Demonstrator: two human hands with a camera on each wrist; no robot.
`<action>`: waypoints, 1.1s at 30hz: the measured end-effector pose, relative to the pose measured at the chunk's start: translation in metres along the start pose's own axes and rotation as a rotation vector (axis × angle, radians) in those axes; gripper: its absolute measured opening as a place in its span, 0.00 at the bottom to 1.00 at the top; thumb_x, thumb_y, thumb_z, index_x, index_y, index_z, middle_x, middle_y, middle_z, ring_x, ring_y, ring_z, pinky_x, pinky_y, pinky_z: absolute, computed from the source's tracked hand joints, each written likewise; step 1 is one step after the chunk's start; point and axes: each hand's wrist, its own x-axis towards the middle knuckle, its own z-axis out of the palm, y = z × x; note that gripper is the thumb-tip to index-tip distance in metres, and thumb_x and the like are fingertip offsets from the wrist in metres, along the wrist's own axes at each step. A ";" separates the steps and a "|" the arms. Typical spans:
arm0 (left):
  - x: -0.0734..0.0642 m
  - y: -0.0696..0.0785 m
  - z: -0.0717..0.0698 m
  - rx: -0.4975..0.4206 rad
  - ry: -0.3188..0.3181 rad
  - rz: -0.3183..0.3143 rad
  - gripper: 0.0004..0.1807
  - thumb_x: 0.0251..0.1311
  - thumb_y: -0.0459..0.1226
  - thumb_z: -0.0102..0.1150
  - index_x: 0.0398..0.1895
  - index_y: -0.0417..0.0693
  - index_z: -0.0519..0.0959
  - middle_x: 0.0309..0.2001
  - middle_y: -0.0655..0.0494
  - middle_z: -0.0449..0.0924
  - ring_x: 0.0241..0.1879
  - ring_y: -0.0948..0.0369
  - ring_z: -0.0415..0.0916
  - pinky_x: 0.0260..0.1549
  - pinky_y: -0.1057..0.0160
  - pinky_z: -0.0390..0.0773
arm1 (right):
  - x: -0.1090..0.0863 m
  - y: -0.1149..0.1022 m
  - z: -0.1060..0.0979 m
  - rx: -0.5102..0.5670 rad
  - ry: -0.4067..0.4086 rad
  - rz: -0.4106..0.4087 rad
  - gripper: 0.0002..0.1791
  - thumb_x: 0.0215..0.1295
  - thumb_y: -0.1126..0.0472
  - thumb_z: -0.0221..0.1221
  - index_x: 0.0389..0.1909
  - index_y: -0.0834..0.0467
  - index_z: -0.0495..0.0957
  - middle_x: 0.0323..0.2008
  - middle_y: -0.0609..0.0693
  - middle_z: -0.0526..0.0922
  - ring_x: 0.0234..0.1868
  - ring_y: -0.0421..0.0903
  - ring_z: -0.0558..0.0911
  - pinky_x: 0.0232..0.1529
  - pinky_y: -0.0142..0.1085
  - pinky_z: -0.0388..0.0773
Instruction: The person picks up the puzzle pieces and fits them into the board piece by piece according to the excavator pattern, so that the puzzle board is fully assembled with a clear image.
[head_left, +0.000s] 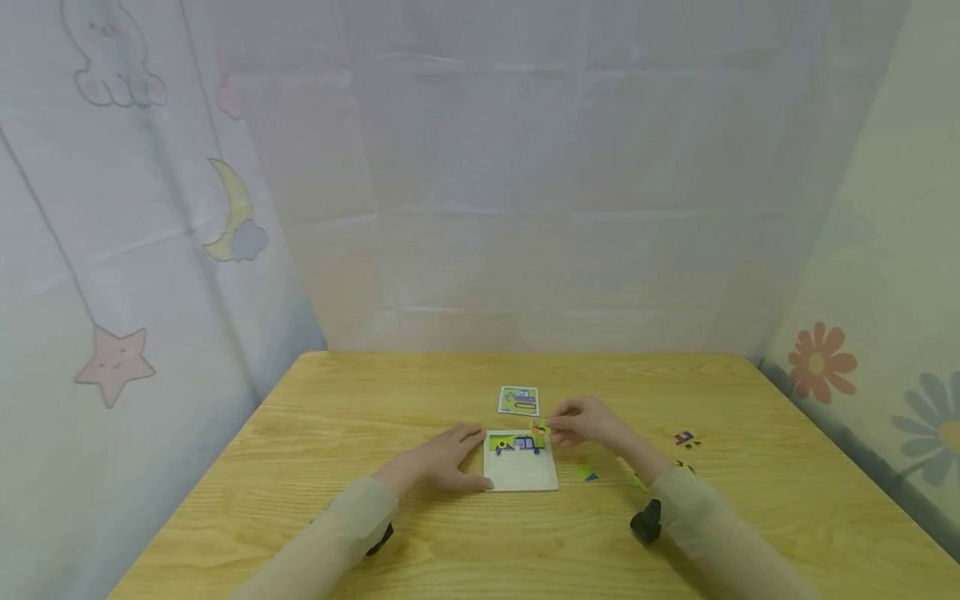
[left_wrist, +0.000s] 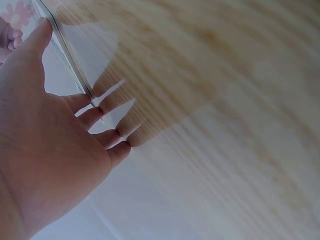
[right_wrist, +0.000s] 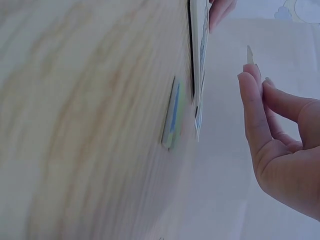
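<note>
A square white puzzle tray lies on the table, with several joined green and purple pieces along its far side. My left hand rests at the tray's left edge, fingers straight and spread; the left wrist view shows the thumb and fingertips by that edge. With thumb and fingers my right hand pinches a green and orange puzzle piece above the tray's far right corner. In the right wrist view the piece appears edge-on, raised off the table. A picture card lies beyond the tray.
A loose green and blue piece lies right of the tray. Another green piece lies near the right forearm, partly hidden. Farther right are several small pieces. Printed curtains stand behind the wooden table.
</note>
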 end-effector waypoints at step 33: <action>-0.003 0.002 -0.003 0.005 0.001 0.020 0.49 0.57 0.65 0.50 0.73 0.45 0.52 0.73 0.48 0.48 0.72 0.46 0.46 0.68 0.44 0.55 | 0.023 -0.016 0.053 -0.064 -0.139 0.000 0.09 0.58 0.62 0.64 0.33 0.65 0.81 0.26 0.53 0.85 0.25 0.44 0.85 0.30 0.38 0.84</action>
